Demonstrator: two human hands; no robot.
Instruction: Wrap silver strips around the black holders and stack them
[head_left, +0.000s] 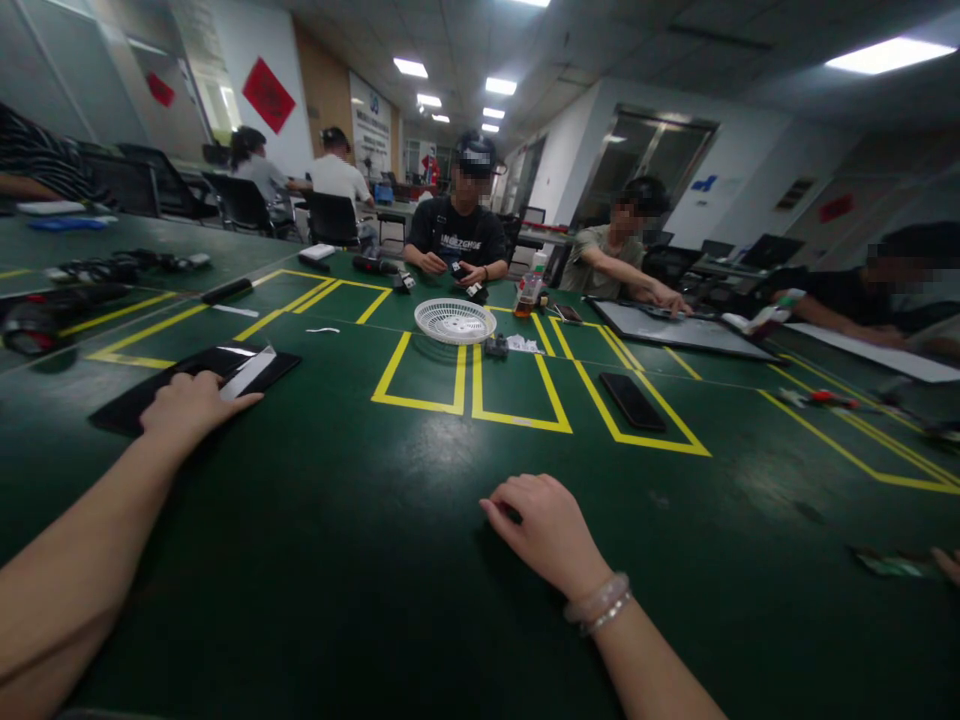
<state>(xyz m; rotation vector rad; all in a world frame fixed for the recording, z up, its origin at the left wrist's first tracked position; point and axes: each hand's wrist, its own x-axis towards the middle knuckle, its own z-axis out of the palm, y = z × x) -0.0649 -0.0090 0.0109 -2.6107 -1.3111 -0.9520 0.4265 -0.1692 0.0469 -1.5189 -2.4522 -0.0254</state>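
My left hand point(193, 400) lies on a flat black tablet-like device point(150, 395) at the left of the green table point(360, 560), fingers resting together on its surface beside a silvery strip point(247, 372). My right hand point(541, 528) rests on the bare table nearer me, fingers curled under with the knuckles up; a bead bracelet sits on its wrist. Whether anything lies under those fingers is hidden.
Yellow tape boxes point(471, 385) mark the table. A white round basket point(454, 320), a black phone point(632, 401) and small parts lie beyond. Three people sit across the table with devices; others sit at desks behind. Tools lie at the far left point(112, 268).
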